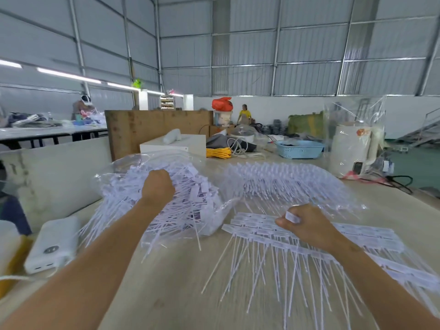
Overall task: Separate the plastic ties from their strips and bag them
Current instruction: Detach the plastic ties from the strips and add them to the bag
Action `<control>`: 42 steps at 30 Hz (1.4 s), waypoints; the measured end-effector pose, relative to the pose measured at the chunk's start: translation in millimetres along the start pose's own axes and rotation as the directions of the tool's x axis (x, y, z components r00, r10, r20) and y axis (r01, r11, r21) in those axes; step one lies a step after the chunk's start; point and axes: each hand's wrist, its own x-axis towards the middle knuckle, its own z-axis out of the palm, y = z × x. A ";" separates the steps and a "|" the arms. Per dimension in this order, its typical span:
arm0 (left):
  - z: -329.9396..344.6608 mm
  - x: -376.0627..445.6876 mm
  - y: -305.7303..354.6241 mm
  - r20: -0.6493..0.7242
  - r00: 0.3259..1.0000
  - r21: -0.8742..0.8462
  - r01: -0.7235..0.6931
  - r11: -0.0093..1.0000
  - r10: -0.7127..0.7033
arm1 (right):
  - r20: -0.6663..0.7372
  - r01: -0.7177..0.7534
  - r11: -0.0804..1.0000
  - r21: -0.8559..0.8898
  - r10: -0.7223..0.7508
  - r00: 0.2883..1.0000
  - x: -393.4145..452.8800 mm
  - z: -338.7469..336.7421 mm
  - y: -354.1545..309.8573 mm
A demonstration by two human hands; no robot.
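Observation:
A clear plastic bag (pixel 123 167) lies open at centre left, heaped with loose white plastic ties (pixel 190 186). My left hand (pixel 157 185) is curled in a fist on top of that heap, inside the bag's mouth; what it holds is hidden. Strips of joined white ties (pixel 257 231) lie flat on the table in front of me, tails pointing toward me. My right hand (pixel 307 225) rests over these strips and pinches the tag end of a white tie (pixel 292 216). A second clear bag of stacked tie strips (pixel 285 179) lies behind.
A white power bank (pixel 53 244) with a cable lies at the left. Further back stand a white box (pixel 173 145), yellow cord (pixel 217 152), a blue basket (pixel 300 148) and a wrapped white appliance (pixel 352 148). Other people work at distant tables.

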 end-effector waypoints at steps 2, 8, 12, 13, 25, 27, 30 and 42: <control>4.3 1.5 9.8 0.006 1.000 0.110 -0.001 0.994 0.000 | 0.009 0.003 1.000 -0.026 -0.002 1.000 -0.4 -0.5 1.3; 6.8 -8.0 23.3 0.006 1.000 0.427 0.005 0.904 -0.008 | 0.008 -0.024 0.997 -0.069 0.024 1.000 -0.8 3.1 4.2; -14.9 -28.8 53.1 -0.120 0.987 0.506 -0.032 0.862 0.107 | 0.035 -0.055 0.994 -0.094 0.058 0.998 0.7 4.9 7.3; -17.9 -37.7 64.4 -0.195 0.944 0.477 -0.147 0.866 0.267 | 0.041 -0.061 0.993 -0.104 0.066 0.997 1.2 5.2 7.3; 75.6 -109.6 151.9 0.257 0.533 -0.479 -0.654 0.586 0.806 | 0.117 -0.148 0.979 -0.143 0.165 0.979 -17.3 -0.5 17.2; 84.7 -103.9 153.6 0.232 0.637 -0.472 -0.588 0.657 0.735 | 0.074 -0.137 0.955 -0.264 0.162 0.984 -18.5 -0.3 22.7; 96.6 -96.8 151.8 0.392 0.649 -0.232 -0.616 0.753 0.652 | 0.107 -0.067 0.916 -0.395 0.118 0.987 -21.5 2.6 25.1; 99.0 -116.8 139.5 0.434 0.668 -0.134 -0.616 0.776 0.605 | -0.097 -0.049 0.490 -0.871 -0.074 0.993 -26.8 -58.9 -78.4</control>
